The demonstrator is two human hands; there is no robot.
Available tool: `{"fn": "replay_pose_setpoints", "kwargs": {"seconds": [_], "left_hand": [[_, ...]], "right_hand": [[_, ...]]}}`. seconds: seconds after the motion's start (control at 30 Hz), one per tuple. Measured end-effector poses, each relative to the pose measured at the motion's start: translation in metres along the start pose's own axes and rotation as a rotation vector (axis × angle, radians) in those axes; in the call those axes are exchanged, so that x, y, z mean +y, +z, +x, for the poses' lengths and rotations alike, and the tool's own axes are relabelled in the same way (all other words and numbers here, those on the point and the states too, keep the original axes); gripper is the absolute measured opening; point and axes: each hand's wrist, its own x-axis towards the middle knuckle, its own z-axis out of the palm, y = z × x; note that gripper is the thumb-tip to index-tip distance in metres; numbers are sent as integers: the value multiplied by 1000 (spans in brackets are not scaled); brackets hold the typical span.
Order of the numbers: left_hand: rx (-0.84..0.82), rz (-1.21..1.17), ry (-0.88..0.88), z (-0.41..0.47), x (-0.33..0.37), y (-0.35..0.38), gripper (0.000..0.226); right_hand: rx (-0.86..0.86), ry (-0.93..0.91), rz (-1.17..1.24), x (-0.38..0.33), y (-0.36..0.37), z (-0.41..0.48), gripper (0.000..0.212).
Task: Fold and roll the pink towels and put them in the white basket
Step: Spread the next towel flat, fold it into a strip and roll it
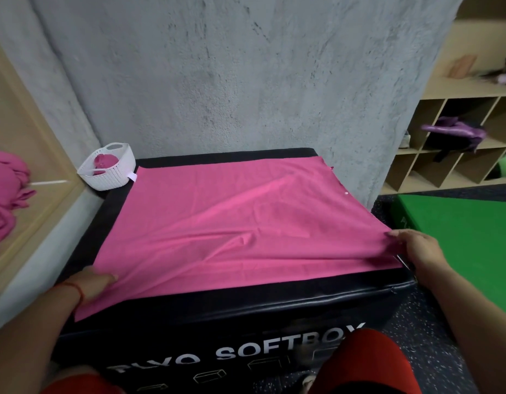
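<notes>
A white basket point(112, 174) stands at the far left corner of the black box point(246, 302). The left hand point(94, 282), forearm low, pinches the near left edge of the pink towel point(231, 217), which is spread across the box. The right hand point(413, 245), arm reaching forward, pinches the towel's slightly lifted near right corner.

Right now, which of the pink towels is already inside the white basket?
The small rolled towel in the white basket. The large towel lies spread on the black box; the pile sits outside, at the left.
</notes>
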Motion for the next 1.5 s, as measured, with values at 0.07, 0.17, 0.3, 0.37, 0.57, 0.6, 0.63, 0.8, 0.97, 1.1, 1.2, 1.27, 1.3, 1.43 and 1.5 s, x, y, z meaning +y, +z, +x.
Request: {"fn": "replay_pose_setpoints", "kwargs": {"seconds": [0.07,0.17,0.3,0.37,0.57,0.6,0.63,0.8,0.97,1.1,1.2,1.27,1.3,1.43,1.5], "left_hand": [[60,-29,57,-23,-1,-4,23],[174,-236,57,-42,-14,-6,14],[270,-462,68,-60,-14,-21,36],[321,-564,94,-64,-8,-30,35],[386,-650,142,-63,10,-56,32],[396,-643,150,-64,12,-56,32],[392,-644,156,-67,14,-55,33],[154,-586,79,-95,-9,-31,47],[105,-557,80,-110,-30,-27,53],[144,-476,79,-117,-29,-33,47],[185,-367,68,-117,-34,-35,46],[197,-236,66,-115,-41,-31,50],[206,-171,77,-114,-45,-29,50],[240,26,154,-112,-43,-23,47],[300,165,240,-111,-32,-16,44]], "right_hand": [[-59,-14,-135,7,0,-2,14],[-73,-80,-349,17,1,-2,29],[-42,-83,-406,19,-3,-3,41],[-1,-140,-411,8,-3,-5,38],[98,-252,-385,-36,-4,-6,32],[100,-248,-400,-37,-4,-6,32],[99,-240,-407,-36,-6,-8,31],[-48,-93,-460,-2,-17,-20,53],[-59,12,-502,29,-36,-33,61],[-16,5,-538,29,-39,-36,57],[-2,-57,-629,27,-35,-36,43],[2,-74,-717,28,-35,-35,40],[4,-70,-774,29,-34,-34,41],[30,-151,-993,34,-23,-36,38],[5,-242,-1077,34,-4,-42,38]]}}
